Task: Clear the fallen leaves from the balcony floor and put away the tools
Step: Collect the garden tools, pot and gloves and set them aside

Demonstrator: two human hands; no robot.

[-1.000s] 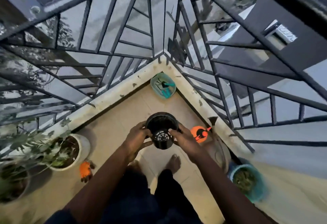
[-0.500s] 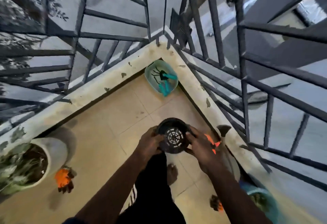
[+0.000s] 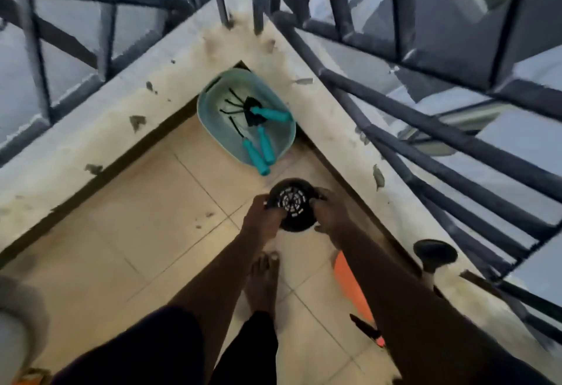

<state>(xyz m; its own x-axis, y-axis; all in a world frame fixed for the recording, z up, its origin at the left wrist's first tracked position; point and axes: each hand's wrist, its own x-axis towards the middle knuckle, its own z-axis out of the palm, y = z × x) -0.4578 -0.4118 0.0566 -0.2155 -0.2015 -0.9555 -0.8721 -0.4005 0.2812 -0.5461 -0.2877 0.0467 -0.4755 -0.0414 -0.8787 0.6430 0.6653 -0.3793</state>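
Two hands: left hand [image 3: 263, 217] and right hand [image 3: 330, 214] each grip one side of the black pot [image 3: 292, 202], fingers curled round its wall.
Pot: held above the floor at mid-scene, its slotted base facing the camera; whether from inside or beneath, cannot tell.
Teal basin [image 3: 209, 102]: on the floor in the far corner, against the ledge [image 3: 91, 129], just beyond the pot.
Hand tools [image 3: 270, 114]: three teal handles lie in the basin, one on a black-tined rake; two handles reach over the near rim.
Floor [image 3: 137, 248]: beige tiles, with small dark scraps [image 3: 199, 226] left of the hands, too blurred to name.
Railing [image 3: 425, 129]: dark bars above the ledge, left and right.
Orange tool [image 3: 349, 287]: on the floor at right, partly behind the right forearm.
Black spout head [image 3: 435, 252]: right, beside the ledge.
Bare foot [image 3: 263, 281]: on the tiles, nearer than the hands.
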